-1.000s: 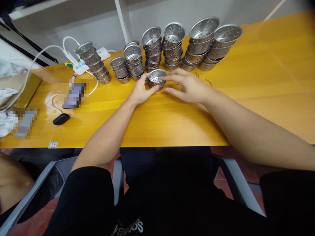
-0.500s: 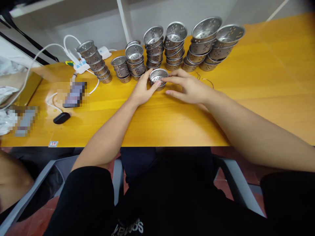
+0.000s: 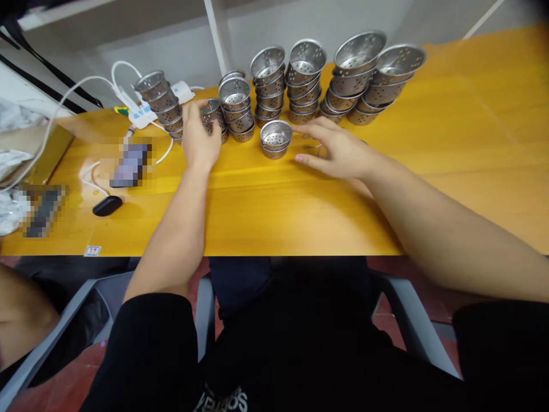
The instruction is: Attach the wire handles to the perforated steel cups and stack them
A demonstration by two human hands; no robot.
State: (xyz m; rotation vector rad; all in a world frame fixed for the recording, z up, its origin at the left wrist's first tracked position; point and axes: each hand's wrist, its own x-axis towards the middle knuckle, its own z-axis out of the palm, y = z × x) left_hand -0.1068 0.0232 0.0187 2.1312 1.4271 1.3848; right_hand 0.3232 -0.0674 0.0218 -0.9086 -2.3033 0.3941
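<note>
- While the left hand [image 3: 200,136] is bracketing the short stack [image 3: 211,109], its grip cannot be told.
- The right hand [image 3: 337,146] is hovering open beside the front cups [image 3: 275,137], presumably for steadying.
- Taller stacks [image 3: 269,88] are standing behind, apparently saving space.

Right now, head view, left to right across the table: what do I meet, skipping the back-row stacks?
Crumpled plastic → pixelated slab → black oval object → dark pixelated device → left hand → short stack of perforated metal cups → right hand.
</note>
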